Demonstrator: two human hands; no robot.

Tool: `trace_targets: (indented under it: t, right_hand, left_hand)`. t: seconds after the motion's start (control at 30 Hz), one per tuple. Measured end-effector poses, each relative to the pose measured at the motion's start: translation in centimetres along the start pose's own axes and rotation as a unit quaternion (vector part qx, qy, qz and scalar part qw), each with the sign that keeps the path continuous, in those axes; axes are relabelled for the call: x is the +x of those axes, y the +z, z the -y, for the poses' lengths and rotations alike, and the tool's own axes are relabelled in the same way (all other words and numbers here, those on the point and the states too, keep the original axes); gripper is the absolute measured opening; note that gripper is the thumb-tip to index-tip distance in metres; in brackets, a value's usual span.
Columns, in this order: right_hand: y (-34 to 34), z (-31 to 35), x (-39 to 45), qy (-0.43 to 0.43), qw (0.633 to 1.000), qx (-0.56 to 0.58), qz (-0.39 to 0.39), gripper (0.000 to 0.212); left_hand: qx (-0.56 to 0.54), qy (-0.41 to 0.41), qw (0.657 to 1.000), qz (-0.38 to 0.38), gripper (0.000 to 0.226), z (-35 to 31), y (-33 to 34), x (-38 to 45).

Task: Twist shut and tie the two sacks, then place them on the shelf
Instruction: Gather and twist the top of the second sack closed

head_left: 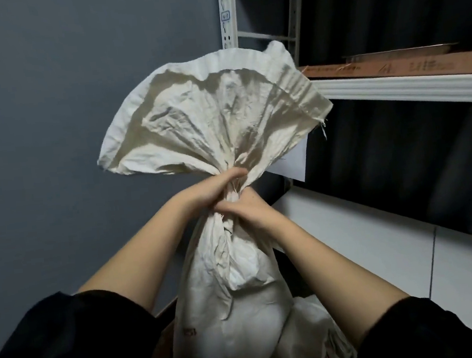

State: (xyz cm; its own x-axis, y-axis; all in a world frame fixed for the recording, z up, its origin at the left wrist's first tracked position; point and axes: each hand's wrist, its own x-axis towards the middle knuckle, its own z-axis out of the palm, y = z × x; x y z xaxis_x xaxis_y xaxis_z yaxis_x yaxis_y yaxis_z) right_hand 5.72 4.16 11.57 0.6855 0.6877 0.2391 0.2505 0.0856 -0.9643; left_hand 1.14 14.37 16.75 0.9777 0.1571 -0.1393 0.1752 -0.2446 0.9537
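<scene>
A white woven sack point(234, 320) stands upright in front of me, full in its lower part. Its neck is gathered into a tight bunch, and the loose top fans out wide above it. My left hand point(218, 187) is closed around the upper part of the neck. Just below it, my right hand point(249, 212) grips the neck from the right side. A second white sack point(316, 341) with red print lies low at the right, partly hidden behind the first sack and my right arm.
A metal shelf rack stands at the right, with a white upright point(227, 12), an upper shelf point(410, 87) lined with brown board, and a white lower shelf point(379, 240). A blue-grey wall point(63, 108) fills the left. A white sheet point(293, 161) hangs behind the sack top.
</scene>
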Motion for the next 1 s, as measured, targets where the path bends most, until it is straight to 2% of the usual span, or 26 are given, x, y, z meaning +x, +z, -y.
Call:
trace_targets:
  t: [0.07,0.1,0.13,0.2,0.27,0.33,0.4,0.5,0.53,0.57,0.63,0.73,0.8,0.87,0.93,1.0]
  right_hand:
    - [0.7,0.5,0.0,-0.016,0.999,0.001,-0.045,0.029]
    - [1.0,0.5,0.2,-0.016,0.998,-0.018,-0.062,0.028]
    - [1.3,0.5,0.3,-0.015,0.996,-0.037,-0.080,0.029]
    - [1.1,0.2,0.8,0.016,0.989,-0.034,-0.143,0.025]
    - [0.3,-0.4,0.9,0.041,0.981,0.042,-0.183,0.017]
    - [-0.6,-0.9,0.9,0.043,0.972,0.109,-0.202,0.019]
    - [-1.0,-1.0,1.3,0.066,0.971,0.113,-0.202,0.025]
    - [-1.1,-0.7,1.6,0.128,0.975,0.122,-0.133,0.048]
    - [-1.3,-0.5,1.6,0.134,0.977,0.125,-0.112,0.047]
    - [-1.6,-0.5,1.8,0.137,0.978,0.123,-0.097,0.040]
    - [-1.9,-0.2,1.8,0.139,0.982,0.103,-0.075,0.029]
    - [-1.6,0.0,1.8,0.137,0.986,0.063,-0.064,0.034]
    - [-1.2,0.0,1.8,0.113,0.986,0.079,-0.095,0.035]
    - [-1.0,-0.1,2.2,0.078,0.985,0.075,-0.137,0.032]
    - [-0.5,-0.1,2.5,0.053,0.982,0.072,-0.164,0.020]
    - [0.0,0.0,2.7,0.046,0.978,0.088,-0.186,0.018]
  left_hand:
    - [0.171,0.002,0.985,-0.034,0.050,-0.5,-0.2,0.5]
    - [0.233,0.008,0.970,-0.062,0.049,-0.8,-0.2,0.7]
    - [0.250,0.021,0.965,-0.079,0.053,-0.9,-0.1,0.9]
    - [0.178,0.054,0.981,-0.051,0.063,-0.3,-0.3,0.9]
    - [0.060,0.076,0.995,-0.005,0.067,1.5,-0.1,0.0]
    - [0.052,0.065,0.996,0.024,0.078,4.4,0.4,-0.2]
    - [0.080,0.064,0.994,0.050,0.074,6.6,1.7,-0.2]
    - [0.055,0.090,0.994,-0.035,0.098,8.5,3.1,1.4]
    - [0.048,0.103,0.992,-0.063,0.102,9.0,3.4,2.3]
    - [0.036,0.113,0.990,-0.081,0.102,9.5,3.6,2.9]
    - [0.009,0.120,0.988,-0.101,0.085,9.0,4.4,2.7]
    - [0.015,0.117,0.982,-0.147,0.044,8.5,5.6,2.0]
    - [0.034,0.094,0.977,-0.186,0.029,8.5,5.5,2.2]
    - [0.053,0.071,0.974,-0.208,0.026,8.2,5.0,2.3]
    - [0.067,0.079,0.972,-0.213,0.029,8.0,4.5,2.4]
    - [0.048,0.119,0.977,-0.172,0.044,8.1,4.4,2.1]
